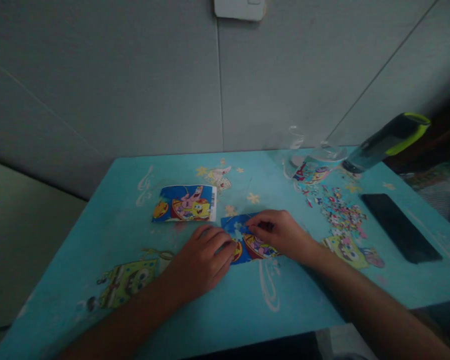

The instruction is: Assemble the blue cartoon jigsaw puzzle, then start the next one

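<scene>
A partly assembled cartoon jigsaw puzzle (253, 245) lies on the turquoise table (225, 310) between my hands. My left hand (202, 260) rests flat against the puzzle's left edge, fingers together and stretched out. My right hand (281, 232) sits over the puzzle's upper right part, fingertips pinched at a small blue piece (243, 229) near the top edge. A printed reference card (185, 203) with the same picture lies just behind and to the left.
A heap of loose puzzle pieces (339, 210) spreads to the right. Behind it a clear plastic container (315, 162) lies on its side beside a dark bottle (386, 141) with a lime lid. A black phone (399, 227) rests at right. A grey wall stands behind.
</scene>
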Available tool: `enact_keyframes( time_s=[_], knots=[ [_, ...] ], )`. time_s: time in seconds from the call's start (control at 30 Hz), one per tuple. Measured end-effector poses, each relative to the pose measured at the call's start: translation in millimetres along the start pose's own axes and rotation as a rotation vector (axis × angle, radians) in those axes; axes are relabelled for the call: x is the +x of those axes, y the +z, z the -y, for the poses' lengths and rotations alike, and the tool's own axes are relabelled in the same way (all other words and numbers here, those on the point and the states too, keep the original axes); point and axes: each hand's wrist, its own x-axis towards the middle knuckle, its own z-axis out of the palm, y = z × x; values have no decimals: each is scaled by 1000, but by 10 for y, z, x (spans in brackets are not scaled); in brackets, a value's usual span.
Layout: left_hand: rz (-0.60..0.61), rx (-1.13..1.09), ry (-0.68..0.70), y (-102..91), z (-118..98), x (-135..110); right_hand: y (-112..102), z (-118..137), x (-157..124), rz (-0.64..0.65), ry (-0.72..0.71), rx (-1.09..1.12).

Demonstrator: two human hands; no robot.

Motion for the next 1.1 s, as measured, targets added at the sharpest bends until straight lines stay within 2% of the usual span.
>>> enact_keyframes(
  time_s=[0.37, 0.57, 1.1],
  knots=[
    [-2, -1, -19, -15, -8, 3, 59, 5, 8, -17, -18, -72],
    [2, 14, -27, -33, 2, -6, -5, -32, 5, -84, 75, -126],
    [1, 28, -20, -30, 4, 2, 5, -15, 9, -51, 47, -159]
  ],
)
